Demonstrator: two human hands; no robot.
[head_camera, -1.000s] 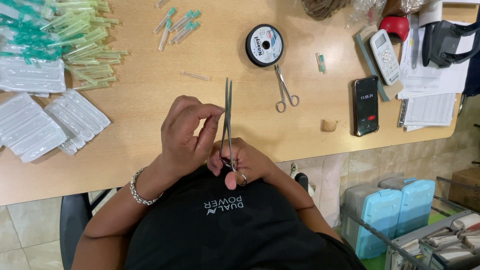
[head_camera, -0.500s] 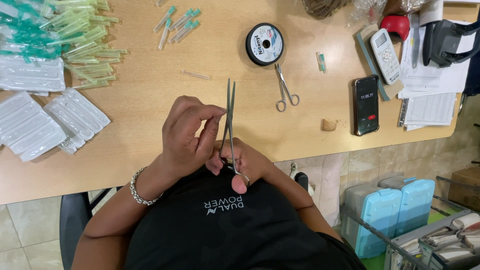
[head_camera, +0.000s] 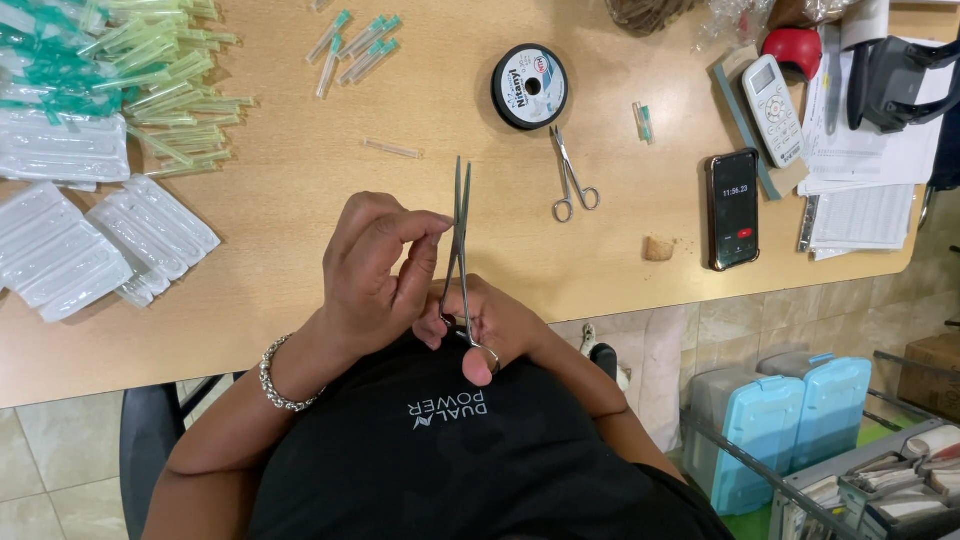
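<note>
My right hand sits at the table's near edge against my black shirt, fingers through the ring handles of long steel forceps. The closed jaws point away from me over the wooden table. My left hand, with a beaded bracelet on its wrist, is just left of the forceps. Its thumb and forefinger are pinched together right beside the shaft. I cannot make out anything between those fingertips.
Small scissors and a black thread spool lie beyond the forceps. A phone, a white remote and papers are at right. Green-capped clear tubes and white packets fill the left. Blue boxes stand on the floor.
Almost nothing has moved. My left fingertips have shifted slightly along the forceps shaft, and the forceps stay upright in my right hand.
</note>
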